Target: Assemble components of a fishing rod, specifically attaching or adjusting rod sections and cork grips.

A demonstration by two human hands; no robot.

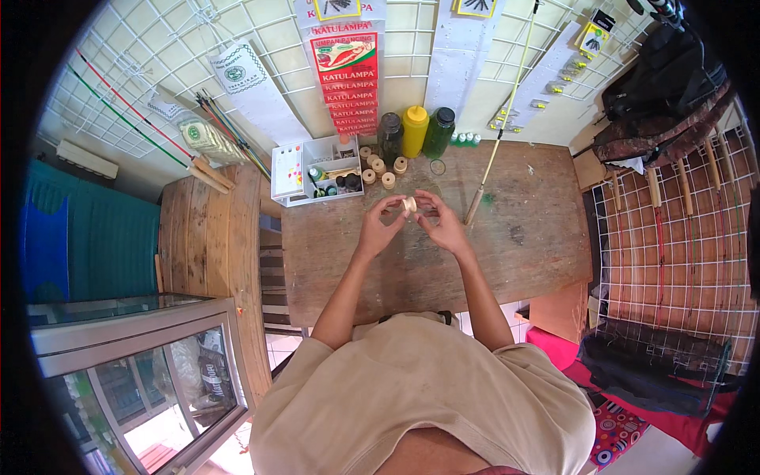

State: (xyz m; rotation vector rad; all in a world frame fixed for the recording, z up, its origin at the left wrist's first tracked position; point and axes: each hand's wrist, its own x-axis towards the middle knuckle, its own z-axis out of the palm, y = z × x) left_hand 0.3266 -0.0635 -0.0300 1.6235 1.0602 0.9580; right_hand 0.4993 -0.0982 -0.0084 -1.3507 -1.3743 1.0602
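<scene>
"Where is the piece being worked on?"

"Between the fingertips of both hands: a small pale wooden spool (409,204), lifted over the brown wooden bench (526,245). The left hand (380,227) pinches it from one side, the right hand (445,229) from the other, thumbs nearest the body."

"So neither hand is free?"

"Neither, as far as I can tell — fingers curled in, both seeming to grip that one spool."

"Which step would you call this?"

"Handling it, I'd judge: holding or turning it up close. Whether any line runs from it is too small to make out."

"What else lies near?"

"Just beyond the left hand, a cluster of pale wooden spools (388,180); farther out to its left, a white compartmented box (279,184). Straight beyond both hands stands a yellow plastic squeeze bottle (415,134). Just right of the right hand lies a thin yellow fishing rod with a light brown handle (475,206)."

"And the next move?"

"It calls for a light, steady pinch, I'd say — one hand keeping the spool secure before the other lets go, since something that small could slip."
</scene>
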